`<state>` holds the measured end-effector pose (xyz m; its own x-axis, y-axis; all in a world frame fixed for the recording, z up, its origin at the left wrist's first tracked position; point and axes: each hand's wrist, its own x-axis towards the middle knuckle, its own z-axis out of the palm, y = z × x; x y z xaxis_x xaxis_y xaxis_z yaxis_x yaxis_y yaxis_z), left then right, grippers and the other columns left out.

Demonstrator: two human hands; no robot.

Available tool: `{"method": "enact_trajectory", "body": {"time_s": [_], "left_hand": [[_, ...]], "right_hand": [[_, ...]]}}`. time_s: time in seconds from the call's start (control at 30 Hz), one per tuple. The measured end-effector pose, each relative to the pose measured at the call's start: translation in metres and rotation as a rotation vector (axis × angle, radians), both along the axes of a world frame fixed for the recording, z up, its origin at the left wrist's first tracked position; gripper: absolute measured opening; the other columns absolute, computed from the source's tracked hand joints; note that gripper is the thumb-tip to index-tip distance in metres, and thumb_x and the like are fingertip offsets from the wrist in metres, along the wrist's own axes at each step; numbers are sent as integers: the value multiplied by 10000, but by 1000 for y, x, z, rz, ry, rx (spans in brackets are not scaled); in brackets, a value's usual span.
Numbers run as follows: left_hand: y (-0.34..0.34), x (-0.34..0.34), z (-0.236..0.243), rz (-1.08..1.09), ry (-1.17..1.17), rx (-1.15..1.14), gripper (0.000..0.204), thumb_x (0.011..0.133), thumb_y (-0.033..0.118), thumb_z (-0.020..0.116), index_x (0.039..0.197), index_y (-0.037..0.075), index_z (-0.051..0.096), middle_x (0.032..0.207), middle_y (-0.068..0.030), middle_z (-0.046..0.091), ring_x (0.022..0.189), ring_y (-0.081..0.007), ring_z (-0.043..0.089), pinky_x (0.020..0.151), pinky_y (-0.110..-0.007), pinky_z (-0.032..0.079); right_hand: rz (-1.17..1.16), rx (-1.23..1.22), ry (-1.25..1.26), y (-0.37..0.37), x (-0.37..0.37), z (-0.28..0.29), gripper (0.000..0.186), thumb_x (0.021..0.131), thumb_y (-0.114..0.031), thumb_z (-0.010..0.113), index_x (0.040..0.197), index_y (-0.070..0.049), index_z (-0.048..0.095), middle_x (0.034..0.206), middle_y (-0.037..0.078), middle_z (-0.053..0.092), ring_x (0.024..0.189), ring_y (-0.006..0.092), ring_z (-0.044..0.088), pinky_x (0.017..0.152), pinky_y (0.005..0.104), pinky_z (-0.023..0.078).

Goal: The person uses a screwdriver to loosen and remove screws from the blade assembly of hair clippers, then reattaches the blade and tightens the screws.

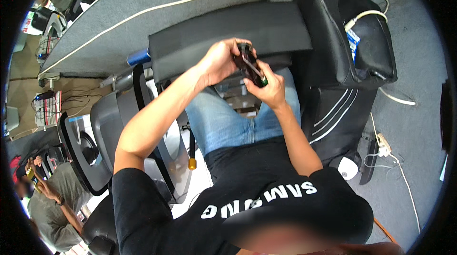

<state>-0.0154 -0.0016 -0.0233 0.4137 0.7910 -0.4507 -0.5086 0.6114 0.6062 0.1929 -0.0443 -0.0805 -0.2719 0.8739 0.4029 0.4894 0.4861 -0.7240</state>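
Both of my hands are closed on a dark, glossy, reddish-brown object (244, 65), held above my lap near the black padded surface. My left hand (221, 58) grips its upper left end, the thumb lying along its side. At the lower right end my right hand (270, 87) is closed round it, thumb underneath. A thin metal rod (253, 63) lies slantwise across the object, its lower end by my right fingers; whether those fingers also hold the rod I cannot tell. Something small and green shows beside my right thumb. The object's exact kind cannot be made out.
A black padded panel (228, 29) lies just beyond my hands. To its right stands a black padded seat (328, 36) holding a blue-and-white packet (352, 41) and a cable end. Black chairs (107, 117) stand left. Another person (57, 202) sits at the lower left. A power strip (382, 144) lies right.
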Motion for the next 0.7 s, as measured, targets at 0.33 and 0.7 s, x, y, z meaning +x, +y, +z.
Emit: {"method": "enact_trajectory", "body": {"time_s": [0.33, 0.7], "left_hand": [[5, 4, 7, -19, 75, -4, 392, 915, -23, 401, 1276, -59, 548, 1213, -191, 652, 1171, -290, 649, 1098, -473, 537], [16, -6, 8, -276, 827, 291, 441, 955, 397, 631, 1049, -30, 687, 933, -68, 637, 895, -169, 637, 797, -347, 644]], "right_hand": [[52, 48, -25, 9, 20, -4, 612, 749, -207, 892, 1291, 11, 709, 1001, 165, 794, 842, 288, 810, 727, 368, 648], [56, 82, 4, 13, 25, 3, 592, 777, -164, 883, 1285, 67, 686, 1017, 202, 792, 865, 303, 811, 737, 372, 636]]}}
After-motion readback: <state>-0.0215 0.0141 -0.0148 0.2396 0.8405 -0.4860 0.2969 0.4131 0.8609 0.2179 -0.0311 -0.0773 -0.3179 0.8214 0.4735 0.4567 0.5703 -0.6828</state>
